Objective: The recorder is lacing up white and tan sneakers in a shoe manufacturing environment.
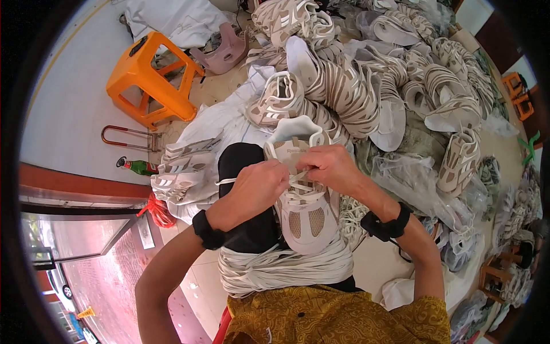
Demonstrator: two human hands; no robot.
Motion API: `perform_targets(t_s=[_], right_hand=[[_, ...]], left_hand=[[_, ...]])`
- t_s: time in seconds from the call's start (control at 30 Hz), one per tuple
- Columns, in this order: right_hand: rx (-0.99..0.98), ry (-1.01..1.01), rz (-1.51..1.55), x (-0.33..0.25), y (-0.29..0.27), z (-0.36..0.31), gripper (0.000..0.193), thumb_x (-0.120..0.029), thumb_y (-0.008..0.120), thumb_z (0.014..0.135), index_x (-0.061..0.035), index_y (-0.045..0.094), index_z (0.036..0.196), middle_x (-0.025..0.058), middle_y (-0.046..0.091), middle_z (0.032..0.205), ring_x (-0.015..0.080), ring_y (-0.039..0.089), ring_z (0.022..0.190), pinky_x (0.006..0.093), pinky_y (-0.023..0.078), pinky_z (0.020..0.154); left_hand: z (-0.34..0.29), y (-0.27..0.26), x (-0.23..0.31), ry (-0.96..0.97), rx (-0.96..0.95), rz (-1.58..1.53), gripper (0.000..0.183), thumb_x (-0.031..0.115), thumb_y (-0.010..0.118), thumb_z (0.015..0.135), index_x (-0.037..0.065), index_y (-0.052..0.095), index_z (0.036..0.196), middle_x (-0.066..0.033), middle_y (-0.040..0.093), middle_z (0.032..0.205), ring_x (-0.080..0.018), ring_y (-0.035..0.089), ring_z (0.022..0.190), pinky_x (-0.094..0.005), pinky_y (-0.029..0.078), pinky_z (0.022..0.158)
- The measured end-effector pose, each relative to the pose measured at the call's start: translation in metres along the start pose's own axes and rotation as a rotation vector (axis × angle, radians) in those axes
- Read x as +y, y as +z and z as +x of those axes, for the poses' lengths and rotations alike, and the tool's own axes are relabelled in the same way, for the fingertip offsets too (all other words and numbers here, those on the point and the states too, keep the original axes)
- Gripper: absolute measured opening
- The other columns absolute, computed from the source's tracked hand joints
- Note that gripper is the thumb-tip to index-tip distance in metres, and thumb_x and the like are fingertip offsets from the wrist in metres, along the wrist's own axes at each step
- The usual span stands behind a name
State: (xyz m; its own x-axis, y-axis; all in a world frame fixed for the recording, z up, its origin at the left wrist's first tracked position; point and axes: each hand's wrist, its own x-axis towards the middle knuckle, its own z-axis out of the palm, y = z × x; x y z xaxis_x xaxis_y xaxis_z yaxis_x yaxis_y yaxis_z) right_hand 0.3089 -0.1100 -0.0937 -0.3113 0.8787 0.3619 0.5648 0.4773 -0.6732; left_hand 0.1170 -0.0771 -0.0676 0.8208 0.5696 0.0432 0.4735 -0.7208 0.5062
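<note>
A beige and white sneaker [312, 223] rests on my lap, toe toward me, its tongue and collar standing up at the far end. Cream shoelace [303, 198] crosses its lower eyelets. My left hand [258, 186] is closed in a pinch at the left eyelet edge, and a loose lace end sticks out on its left side. Fingers of my right hand [329, 167] pinch the lace over the upper right eyelets. The fingertips of my left hand are partly hidden. A thick bundle of cream laces [286, 270] lies across my thighs, just below the sneaker's toe.
Stacked shoe uppers [349, 97] and clear plastic bags [412, 178] cover the floor ahead and right. An orange stool [152, 80] stands at the far left. Nearer are a green bottle [140, 167], a red plastic bag [157, 211] and more uppers [183, 172] on white sacking.
</note>
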Motion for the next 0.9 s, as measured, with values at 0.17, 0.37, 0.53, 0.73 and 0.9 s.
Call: perform_targets(t_s=[0.17,0.37,0.53,0.73,0.9], right_hand=[[0.000,-0.030,-0.106,0.008,-0.010,-0.004,0.017,-0.002,0.059,0.057,-0.0055,0.060,0.073,0.0060,0.056,0.063,0.0222,0.055,0.058,0.0311,0.044,0.053],[-0.012,0.132,0.032,0.013,-0.016,-0.006,0.016,-0.001,0.059,0.056,-0.0038,0.060,0.072,0.0060,0.058,0.063,0.0195,0.056,0.057,0.0293,0.045,0.053],[-0.013,0.087,-0.027,0.008,-0.011,-0.002,0.016,-0.001,0.060,0.056,-0.0038,0.060,0.072,0.0059,0.058,0.064,0.0197,0.056,0.058,0.0288,0.044,0.053],[0.019,-0.011,-0.135,-0.005,-0.006,0.004,0.013,-0.005,0.060,0.057,-0.0074,0.061,0.069,0.0047,0.057,0.065,0.0217,0.055,0.062,0.0320,0.043,0.054],[0.025,-0.052,-0.131,-0.005,0.000,0.005,0.013,-0.006,0.059,0.056,-0.0089,0.061,0.068,0.0047,0.056,0.063,0.0226,0.055,0.062,0.0333,0.043,0.055]], left_hand=[[-0.003,0.008,0.003,0.004,0.077,0.163,0.011,0.006,0.055,0.071,0.005,0.051,0.081,-0.0109,0.050,0.071,-0.0293,0.054,0.063,-0.0357,0.044,0.054],[-0.013,0.017,0.008,0.139,0.120,0.386,0.017,0.004,0.053,0.066,0.002,0.049,0.082,-0.0105,0.047,0.072,-0.0258,0.051,0.069,-0.0316,0.045,0.057],[-0.015,0.019,0.011,0.289,0.094,0.704,0.019,0.008,0.053,0.063,0.001,0.050,0.080,-0.0081,0.045,0.070,-0.0203,0.049,0.067,-0.0290,0.045,0.059],[-0.007,0.001,0.004,0.001,0.060,-0.216,0.016,0.002,0.052,0.067,0.001,0.053,0.083,-0.0073,0.051,0.065,-0.0157,0.051,0.057,-0.0251,0.042,0.052],[0.003,-0.016,0.002,-0.385,-0.260,-0.624,0.010,0.005,0.051,0.070,0.000,0.052,0.080,-0.0130,0.051,0.060,-0.0235,0.053,0.054,-0.0303,0.043,0.053]])
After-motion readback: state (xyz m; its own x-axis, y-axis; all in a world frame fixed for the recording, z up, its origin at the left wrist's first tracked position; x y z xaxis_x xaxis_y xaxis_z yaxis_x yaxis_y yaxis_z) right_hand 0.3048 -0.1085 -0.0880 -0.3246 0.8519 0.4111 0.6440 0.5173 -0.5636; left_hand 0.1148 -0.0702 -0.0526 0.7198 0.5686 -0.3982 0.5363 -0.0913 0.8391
